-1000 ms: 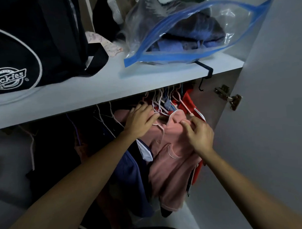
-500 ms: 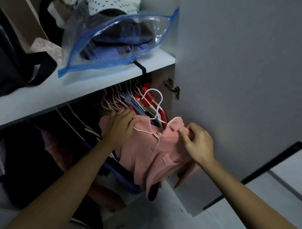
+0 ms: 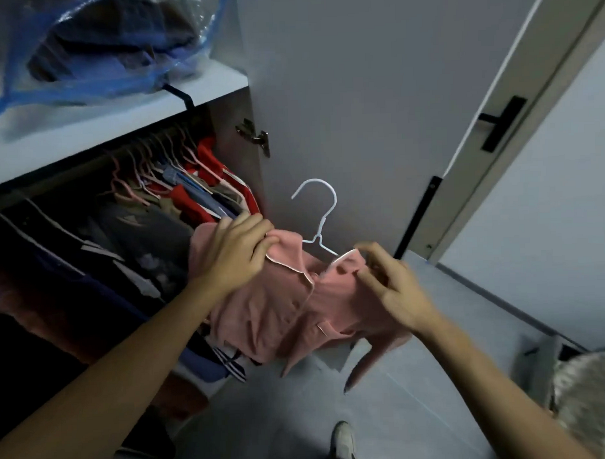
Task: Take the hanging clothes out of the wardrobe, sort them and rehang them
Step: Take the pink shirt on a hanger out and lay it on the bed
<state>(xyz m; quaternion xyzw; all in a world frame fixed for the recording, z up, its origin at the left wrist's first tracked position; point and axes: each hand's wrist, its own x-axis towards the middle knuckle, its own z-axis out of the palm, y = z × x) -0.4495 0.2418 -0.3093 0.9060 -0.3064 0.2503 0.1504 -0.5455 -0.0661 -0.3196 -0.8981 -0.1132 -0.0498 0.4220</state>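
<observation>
Pink shirt [image 3: 290, 308] on its white wire hanger [image 3: 319, 222] is out of the wardrobe, held up in front of the open wardrobe door [image 3: 358, 90] and above the grey floor [image 3: 386, 415]. The hanger's hook stands free above the collar, catching on nothing. The left hand [image 3: 237, 255] grips the shirt's left shoulder, fingers curled over bunched cloth near the collar. The right hand [image 3: 395, 288] pinches the other shoulder at the collar's edge, thumb and forefinger closed on the fabric while the other fingers curl loosely. The shirt hangs crumpled between the two hands, its white-piped collar open and its hem and one sleeve trailing down toward the floor.

Just to the left, the rest of the hanging clothes [image 3: 190, 195] stay packed on the rail [image 3: 86, 168] under the shelf [image 3: 102, 126]: red, blue and olive pieces on pink and pale hangers at the right end, dark garments further left. The pink shirt's left edge lies just beside that red cluster. On the shelf sits a clear plastic bag with a blue zip edge [image 3: 99, 51], stuffed with dark folded clothes. A metal hinge [image 3: 255, 136] shows on the wardrobe's side panel. Off to the right is a room door with a black handle [image 3: 503, 122]. A shoe [image 3: 342, 440] shows at the bottom edge.
</observation>
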